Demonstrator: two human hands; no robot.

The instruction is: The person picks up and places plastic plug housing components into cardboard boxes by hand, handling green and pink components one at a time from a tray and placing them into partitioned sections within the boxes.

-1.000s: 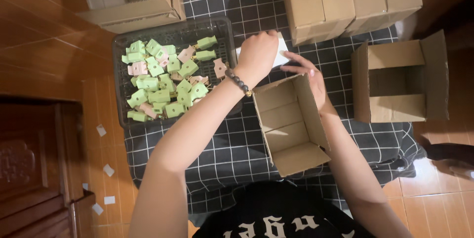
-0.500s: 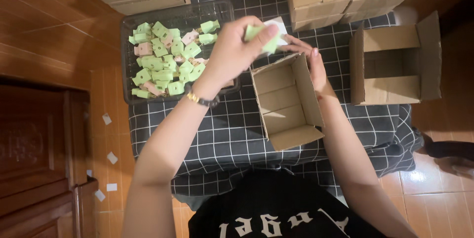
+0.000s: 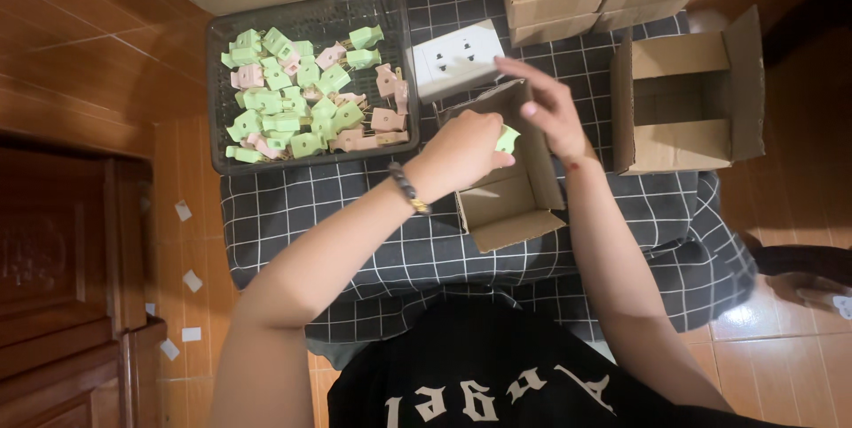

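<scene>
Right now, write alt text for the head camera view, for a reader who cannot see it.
Seen from above, a person's left hand holds a small green plug over an open cardboard box, while the right hand steadies the box's flap. They work on a black checked cloth, beside a dark tray of green and pink plugs and a white socket block.

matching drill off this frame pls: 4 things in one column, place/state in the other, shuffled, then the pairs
Things
1. left hand
2. right hand
3. dark tray
4. white socket block

Places or states
A. lies on the checked cloth, just beyond the open small box
B. pinches a green plug over the open small box
C. rests on the far rim of the open small box, fingers spread
D. holds a heap of green and pink plugs, left of the box

Pairs: 1-B, 2-C, 3-D, 4-A
</scene>
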